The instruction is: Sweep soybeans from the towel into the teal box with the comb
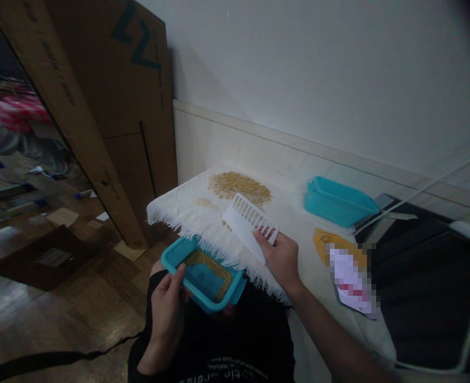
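Observation:
My left hand (168,303) grips the near left rim of a turquoise plastic tray (203,304), thumb over the edge. Inside, small yellow beans or pellets (209,261) lie along its far and right sides. The tray sits at my lap, just below the fringed edge of a white cloth (179,205). My right hand (278,255) pinches a white slotted plastic plate (243,229), slots facing up and away, and holds it over the cloth. Beyond the plate a heap of the same yellow grains (241,186) spreads over the cloth, with a few loose ones beside the plate.
A second turquoise container (338,202) stands right of the cloth by the wall. Nearer are an orange-yellow item (322,240) and a pixelated phone-like object (352,287). A dark flat panel (426,287) and white cables lie right. A tall cardboard box (111,106) rises left; a person's red-checked clothing (17,111) shows beyond.

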The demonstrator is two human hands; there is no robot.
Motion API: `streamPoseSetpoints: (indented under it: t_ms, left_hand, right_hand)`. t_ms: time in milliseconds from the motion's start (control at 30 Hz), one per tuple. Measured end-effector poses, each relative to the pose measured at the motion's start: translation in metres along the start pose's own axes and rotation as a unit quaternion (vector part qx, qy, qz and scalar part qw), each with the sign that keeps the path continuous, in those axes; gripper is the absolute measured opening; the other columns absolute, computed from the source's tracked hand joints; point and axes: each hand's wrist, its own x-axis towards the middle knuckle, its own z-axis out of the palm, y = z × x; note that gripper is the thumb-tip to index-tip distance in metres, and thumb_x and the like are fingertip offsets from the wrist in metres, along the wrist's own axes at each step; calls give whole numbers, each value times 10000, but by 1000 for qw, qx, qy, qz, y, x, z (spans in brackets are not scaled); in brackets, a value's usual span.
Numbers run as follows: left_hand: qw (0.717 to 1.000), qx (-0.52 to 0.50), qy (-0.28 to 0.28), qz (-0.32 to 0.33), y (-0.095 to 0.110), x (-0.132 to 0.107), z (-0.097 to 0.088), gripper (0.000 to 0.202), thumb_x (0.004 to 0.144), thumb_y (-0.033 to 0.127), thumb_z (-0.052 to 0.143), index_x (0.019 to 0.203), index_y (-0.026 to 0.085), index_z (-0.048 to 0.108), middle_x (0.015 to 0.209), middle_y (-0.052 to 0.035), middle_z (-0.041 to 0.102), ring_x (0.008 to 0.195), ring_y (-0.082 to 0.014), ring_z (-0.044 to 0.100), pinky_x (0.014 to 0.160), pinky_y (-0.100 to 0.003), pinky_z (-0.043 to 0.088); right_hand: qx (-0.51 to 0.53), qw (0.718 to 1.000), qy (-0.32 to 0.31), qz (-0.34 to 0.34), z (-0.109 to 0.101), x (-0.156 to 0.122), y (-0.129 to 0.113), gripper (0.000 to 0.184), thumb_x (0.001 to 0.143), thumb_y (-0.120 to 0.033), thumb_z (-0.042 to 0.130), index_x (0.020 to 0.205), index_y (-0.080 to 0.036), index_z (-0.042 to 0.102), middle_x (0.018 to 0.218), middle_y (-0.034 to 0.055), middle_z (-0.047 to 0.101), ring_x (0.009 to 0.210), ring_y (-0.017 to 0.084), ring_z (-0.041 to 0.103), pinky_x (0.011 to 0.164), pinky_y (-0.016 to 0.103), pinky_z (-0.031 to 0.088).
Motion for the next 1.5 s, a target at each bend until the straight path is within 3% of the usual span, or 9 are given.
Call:
streamPoseSetpoints:
  t_ms: [267, 533, 733, 1300, 1500]
  left_hand:
    - [1000, -6, 6, -10, 4, 0, 1, 464, 590, 544, 888, 617, 173, 609, 525, 56, 502, 470, -93, 433, 456, -214, 379]
    - [1000, -22, 9, -9, 8, 1, 1, 452, 584, 509, 900, 620, 174, 599, 526, 62, 503, 466, -84, 437, 455, -203, 382]
    - [1000, -17, 9, -18, 9, 4, -3, 422, 621, 503, 886, 666, 175, 625, 552, 55, 522, 481, -93, 466, 474, -210, 409]
    - [1000, -17, 7, -4, 13, 1, -1, 474, 592, 521, 892, 572, 183, 560, 514, 57, 486, 467, -83, 433, 464, -206, 377]
    - [1000, -16, -2, -8, 13, 1, -1, 455, 616, 523, 885, 619, 178, 589, 528, 54, 495, 476, -83, 428, 468, -203, 378]
  right_hand:
    - [-2, 1000, 16, -3, 5, 1, -3, 376, 848, -508, 671, 840, -155, 800, 798, 90, 798, 690, 252, 734, 628, 310, 547]
    - [27, 999, -17, -23, 9, -1, -8, 309, 869, -462, 664, 888, -187, 804, 877, 71, 809, 736, 248, 747, 660, 313, 561]
    - [23, 999, -28, -32, 12, -3, -13, 308, 869, -447, 663, 808, -178, 798, 787, 58, 797, 642, 223, 711, 598, 288, 531]
    - [60, 996, -63, -32, 12, -7, -9, 296, 862, -447, 680, 836, -184, 813, 727, 39, 773, 663, 216, 707, 592, 278, 530]
    - [78, 992, -98, -11, 8, -21, -20, 276, 842, -432, 701, 832, -183, 817, 721, 29, 771, 626, 204, 697, 554, 271, 520]
